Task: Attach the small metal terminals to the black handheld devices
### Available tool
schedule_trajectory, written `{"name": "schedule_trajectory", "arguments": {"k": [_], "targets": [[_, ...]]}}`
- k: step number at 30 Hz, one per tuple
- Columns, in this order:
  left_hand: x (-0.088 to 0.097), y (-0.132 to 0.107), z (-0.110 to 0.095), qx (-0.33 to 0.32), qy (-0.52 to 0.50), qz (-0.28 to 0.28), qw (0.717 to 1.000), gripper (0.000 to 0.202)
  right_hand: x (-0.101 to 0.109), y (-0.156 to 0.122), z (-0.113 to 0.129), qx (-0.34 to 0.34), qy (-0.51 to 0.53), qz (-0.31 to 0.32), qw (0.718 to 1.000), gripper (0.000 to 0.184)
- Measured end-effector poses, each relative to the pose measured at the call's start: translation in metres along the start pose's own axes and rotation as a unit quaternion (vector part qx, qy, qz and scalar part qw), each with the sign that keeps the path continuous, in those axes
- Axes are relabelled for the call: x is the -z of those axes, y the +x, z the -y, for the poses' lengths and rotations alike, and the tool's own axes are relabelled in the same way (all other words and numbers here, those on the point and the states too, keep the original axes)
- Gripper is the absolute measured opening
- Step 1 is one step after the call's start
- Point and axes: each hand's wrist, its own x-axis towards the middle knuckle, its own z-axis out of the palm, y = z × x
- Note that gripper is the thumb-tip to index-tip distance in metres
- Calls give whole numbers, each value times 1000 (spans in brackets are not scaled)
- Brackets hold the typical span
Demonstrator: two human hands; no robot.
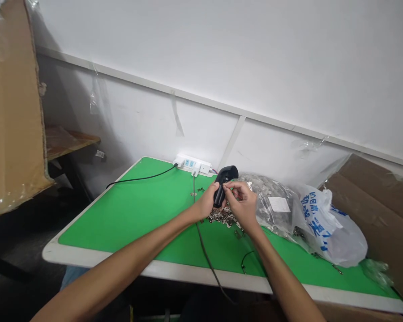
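Note:
My left hand (pixel 207 201) is closed around a glossy black plastic part (pixel 219 193) with a curved, hooded upper end, held up above the table. The fingers of my right hand (pixel 243 199) are pinched together against the side of this black part. Whatever sits between those fingertips is too small to make out. Below both hands lies a pile of small shiny metal pieces (pixel 224 218), partly hidden by the hands. A few loose metal pieces are scattered around it.
On the green table (pixel 121 214), a white power strip (pixel 192 163) with plugged-in cables stands by the wall. To the right are a clear plastic bag (pixel 272 190), a white bag with blue print (pixel 332 228) and a cardboard box (pixel 376 205). More cardboard (pixel 13 107) rises at left.

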Motion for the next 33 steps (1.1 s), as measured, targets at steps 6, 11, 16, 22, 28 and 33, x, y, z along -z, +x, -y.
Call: {"name": "schedule_trajectory", "arguments": {"k": [6,11,16,22,28,33], "targets": [[1,-3,-4,-33,13,6,999,56,3,4,11,73,-49,-13,996,6],[0,-5,1,12,-41,11,999,59,6,4,11,85,-76,-1,994,7],[-1,2,3,44,-95,-20,994,62,5,6,2,74,-110,-19,991,10],[7,8,-7,87,-205,-100,970,29,8,10,-10,60,-66,46,995,31],[10,9,-15,131,-201,-124,963,20,16,11,-8,229,-145,124,955,40],[11,12,-12,105,-183,-144,967,16,20,13,-11,310,-208,158,914,46]]}}
